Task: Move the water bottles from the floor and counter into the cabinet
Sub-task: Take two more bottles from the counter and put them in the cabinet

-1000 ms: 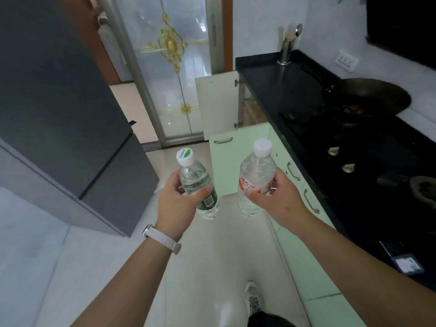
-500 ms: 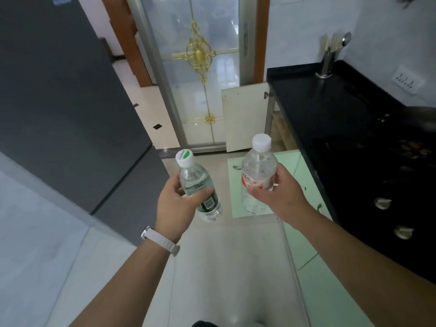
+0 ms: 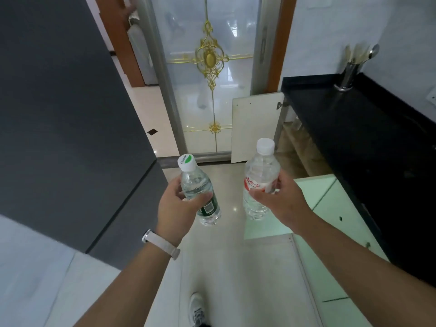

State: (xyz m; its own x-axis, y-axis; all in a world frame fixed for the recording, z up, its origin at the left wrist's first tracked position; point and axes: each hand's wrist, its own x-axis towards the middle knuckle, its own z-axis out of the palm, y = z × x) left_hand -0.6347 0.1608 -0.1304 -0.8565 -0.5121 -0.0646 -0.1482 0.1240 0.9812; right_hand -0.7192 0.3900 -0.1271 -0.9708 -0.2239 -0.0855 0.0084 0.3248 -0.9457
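Frame centre: left hand (image 3: 175,210) grips green-labelled bottle (image 3: 200,193); right hand (image 3: 280,201) grips red-labelled bottle (image 3: 259,178), fingers curled round each.

White caps top the clear green-label bottle (image 3: 198,188) in the left hand (image 3: 174,210) and red-label bottle (image 3: 259,175) in the right hand (image 3: 282,202), with a black counter (image 3: 354,128) right of them, a dark grey fridge (image 3: 59,114) left.

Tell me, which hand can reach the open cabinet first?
Probably the right hand: its clear red-labelled plastic bottle is nearer the open cabinet under the black counter than the left hand.
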